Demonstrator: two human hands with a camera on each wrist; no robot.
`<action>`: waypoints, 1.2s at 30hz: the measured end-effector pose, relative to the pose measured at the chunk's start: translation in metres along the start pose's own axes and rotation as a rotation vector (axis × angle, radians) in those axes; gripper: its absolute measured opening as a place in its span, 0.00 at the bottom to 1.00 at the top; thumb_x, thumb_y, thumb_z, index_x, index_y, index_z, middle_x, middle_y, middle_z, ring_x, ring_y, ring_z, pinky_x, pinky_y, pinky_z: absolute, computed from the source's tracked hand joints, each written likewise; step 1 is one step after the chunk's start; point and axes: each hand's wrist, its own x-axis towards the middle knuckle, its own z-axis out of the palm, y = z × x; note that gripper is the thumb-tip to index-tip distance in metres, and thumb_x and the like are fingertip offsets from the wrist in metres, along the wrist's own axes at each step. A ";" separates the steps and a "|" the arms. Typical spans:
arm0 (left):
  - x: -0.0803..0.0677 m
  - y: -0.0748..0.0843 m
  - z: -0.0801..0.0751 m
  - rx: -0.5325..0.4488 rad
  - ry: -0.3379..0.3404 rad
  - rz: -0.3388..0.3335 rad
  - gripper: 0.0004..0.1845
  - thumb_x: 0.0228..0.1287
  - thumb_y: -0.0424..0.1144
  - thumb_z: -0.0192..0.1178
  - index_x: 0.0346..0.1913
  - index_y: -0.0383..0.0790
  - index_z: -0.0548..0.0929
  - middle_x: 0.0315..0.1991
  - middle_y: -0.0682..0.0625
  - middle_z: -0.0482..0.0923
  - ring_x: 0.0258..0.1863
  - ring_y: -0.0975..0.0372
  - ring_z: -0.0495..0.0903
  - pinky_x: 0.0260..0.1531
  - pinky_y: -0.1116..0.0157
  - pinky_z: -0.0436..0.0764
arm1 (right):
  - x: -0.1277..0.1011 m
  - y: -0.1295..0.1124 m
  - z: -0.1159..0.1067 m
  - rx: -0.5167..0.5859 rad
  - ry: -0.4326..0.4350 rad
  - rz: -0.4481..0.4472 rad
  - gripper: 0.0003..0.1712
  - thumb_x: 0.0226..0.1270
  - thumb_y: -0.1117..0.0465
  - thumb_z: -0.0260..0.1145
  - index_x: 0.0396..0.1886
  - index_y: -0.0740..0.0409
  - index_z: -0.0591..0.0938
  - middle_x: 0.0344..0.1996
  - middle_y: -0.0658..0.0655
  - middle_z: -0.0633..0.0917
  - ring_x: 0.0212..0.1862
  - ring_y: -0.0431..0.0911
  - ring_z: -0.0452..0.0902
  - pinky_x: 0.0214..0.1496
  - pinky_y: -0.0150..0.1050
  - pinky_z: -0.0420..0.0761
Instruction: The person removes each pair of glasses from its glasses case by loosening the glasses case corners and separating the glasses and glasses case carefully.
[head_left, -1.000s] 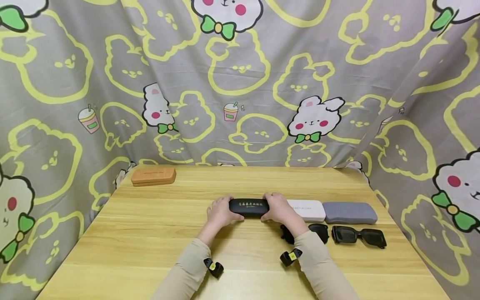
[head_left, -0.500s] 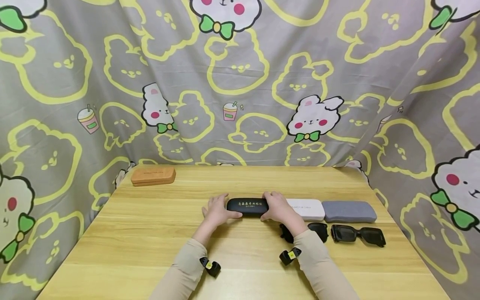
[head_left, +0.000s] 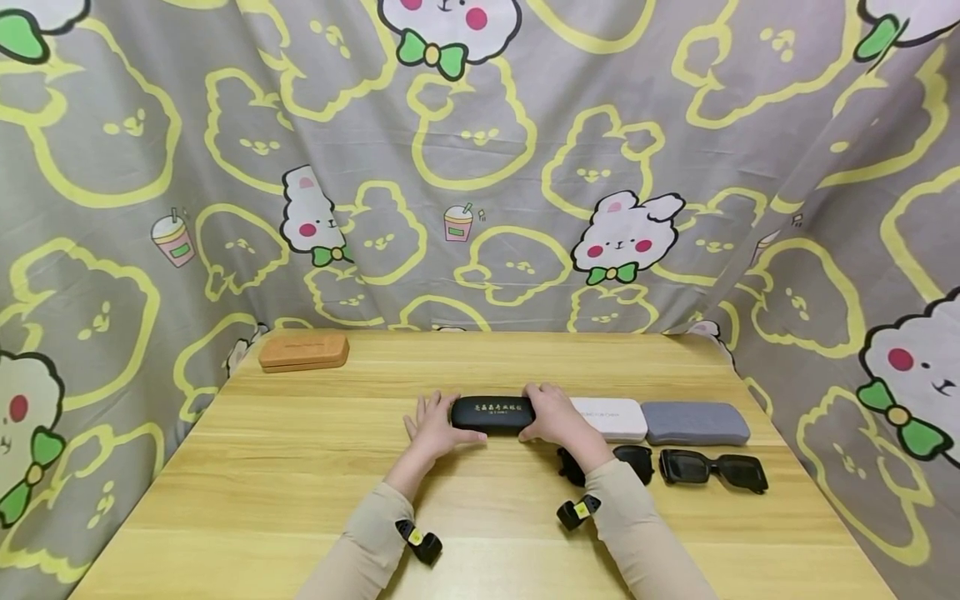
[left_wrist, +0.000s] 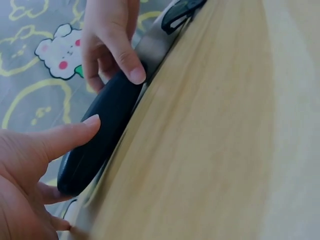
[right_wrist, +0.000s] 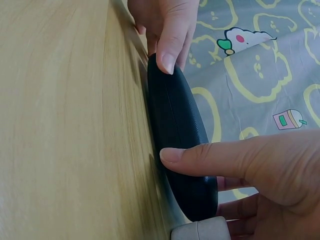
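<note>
Black case (head_left: 492,416) between left hand (head_left: 435,427) and right hand (head_left: 557,415)

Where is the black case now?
In the head view, the black case is between the left hand and right hand, left of the white case.

Your left forearm (head_left: 360,542) and right forearm (head_left: 648,537) reach forward, angling in towards each other. Your left hand (head_left: 433,429) grips with its thumb (left_wrist: 72,140) stretched inward and its fingers spread apart. Your right hand (head_left: 558,415), nearly level with it, grips too, thumb (right_wrist: 205,160) in front, fingers behind.
</note>
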 end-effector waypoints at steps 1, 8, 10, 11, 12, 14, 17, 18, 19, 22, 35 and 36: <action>0.000 -0.001 0.001 0.005 0.007 0.001 0.50 0.36 0.54 0.80 0.68 0.45 0.71 0.76 0.34 0.51 0.77 0.37 0.36 0.68 0.31 0.29 | 0.000 0.000 0.000 0.003 -0.001 -0.001 0.39 0.44 0.52 0.82 0.55 0.58 0.76 0.49 0.62 0.79 0.55 0.57 0.75 0.60 0.51 0.75; 0.000 -0.003 0.008 0.039 0.054 -0.002 0.48 0.38 0.55 0.79 0.66 0.43 0.73 0.76 0.36 0.53 0.77 0.38 0.38 0.69 0.32 0.31 | -0.001 -0.001 0.000 -0.001 0.005 -0.025 0.39 0.45 0.52 0.81 0.57 0.57 0.76 0.52 0.62 0.79 0.57 0.57 0.74 0.62 0.51 0.74; 0.001 -0.004 0.010 0.042 0.065 -0.002 0.47 0.38 0.55 0.79 0.65 0.43 0.74 0.75 0.36 0.54 0.77 0.38 0.39 0.69 0.32 0.32 | -0.002 -0.002 0.000 0.005 0.017 -0.054 0.39 0.46 0.53 0.81 0.58 0.57 0.76 0.53 0.62 0.79 0.58 0.57 0.74 0.62 0.51 0.74; 0.001 -0.004 0.011 0.045 0.070 -0.002 0.47 0.38 0.55 0.79 0.65 0.43 0.74 0.75 0.35 0.54 0.77 0.38 0.39 0.69 0.32 0.32 | -0.002 -0.003 0.000 0.013 0.022 -0.073 0.39 0.46 0.53 0.81 0.58 0.57 0.76 0.53 0.62 0.79 0.58 0.58 0.74 0.63 0.52 0.74; 0.001 -0.004 0.011 0.045 0.073 -0.003 0.46 0.38 0.54 0.79 0.64 0.43 0.75 0.75 0.35 0.54 0.77 0.38 0.40 0.69 0.32 0.32 | -0.002 -0.005 0.000 0.023 0.025 -0.094 0.39 0.46 0.54 0.81 0.59 0.57 0.76 0.53 0.62 0.80 0.58 0.58 0.74 0.62 0.52 0.74; 0.001 -0.003 0.012 0.047 0.079 -0.003 0.46 0.39 0.54 0.79 0.64 0.42 0.75 0.75 0.35 0.55 0.77 0.37 0.40 0.69 0.32 0.32 | -0.002 -0.007 0.000 0.042 0.034 -0.140 0.38 0.46 0.56 0.81 0.59 0.57 0.77 0.52 0.61 0.80 0.57 0.57 0.74 0.61 0.52 0.75; 0.001 -0.003 0.012 0.046 0.082 -0.007 0.45 0.39 0.54 0.79 0.63 0.42 0.76 0.75 0.35 0.55 0.77 0.38 0.40 0.69 0.32 0.33 | -0.003 -0.010 0.002 0.052 0.042 -0.194 0.37 0.48 0.57 0.80 0.60 0.57 0.77 0.52 0.60 0.80 0.56 0.56 0.76 0.60 0.52 0.76; 0.001 -0.003 0.012 0.043 0.083 -0.007 0.44 0.39 0.54 0.79 0.63 0.42 0.76 0.75 0.35 0.55 0.77 0.38 0.40 0.69 0.32 0.32 | -0.003 -0.011 0.003 0.048 0.049 -0.210 0.37 0.48 0.58 0.80 0.60 0.57 0.77 0.52 0.60 0.80 0.55 0.56 0.76 0.59 0.51 0.77; 0.001 -0.003 0.012 0.042 0.084 -0.007 0.44 0.39 0.54 0.79 0.63 0.42 0.76 0.75 0.35 0.56 0.77 0.38 0.41 0.69 0.32 0.33 | -0.003 -0.012 0.004 0.041 0.056 -0.221 0.37 0.48 0.58 0.80 0.60 0.56 0.77 0.52 0.59 0.80 0.55 0.55 0.76 0.59 0.51 0.77; 0.001 -0.003 0.011 0.043 0.085 -0.007 0.44 0.39 0.54 0.78 0.62 0.41 0.76 0.75 0.36 0.56 0.77 0.38 0.41 0.69 0.32 0.33 | -0.003 -0.013 0.007 0.010 0.079 -0.250 0.36 0.49 0.58 0.79 0.60 0.56 0.77 0.51 0.59 0.80 0.54 0.54 0.77 0.59 0.51 0.78; 0.001 -0.002 0.012 0.049 0.079 -0.009 0.44 0.41 0.55 0.78 0.62 0.40 0.76 0.75 0.36 0.55 0.77 0.38 0.41 0.69 0.32 0.32 | -0.001 -0.013 0.013 -0.013 0.106 -0.267 0.36 0.51 0.59 0.78 0.61 0.55 0.77 0.51 0.59 0.80 0.54 0.53 0.78 0.59 0.49 0.79; 0.001 -0.002 0.012 0.047 0.079 -0.009 0.44 0.41 0.55 0.78 0.62 0.40 0.76 0.75 0.36 0.55 0.77 0.38 0.41 0.69 0.32 0.32 | -0.001 -0.013 0.012 -0.011 0.102 -0.268 0.36 0.51 0.59 0.78 0.61 0.55 0.77 0.52 0.59 0.80 0.54 0.53 0.78 0.59 0.49 0.79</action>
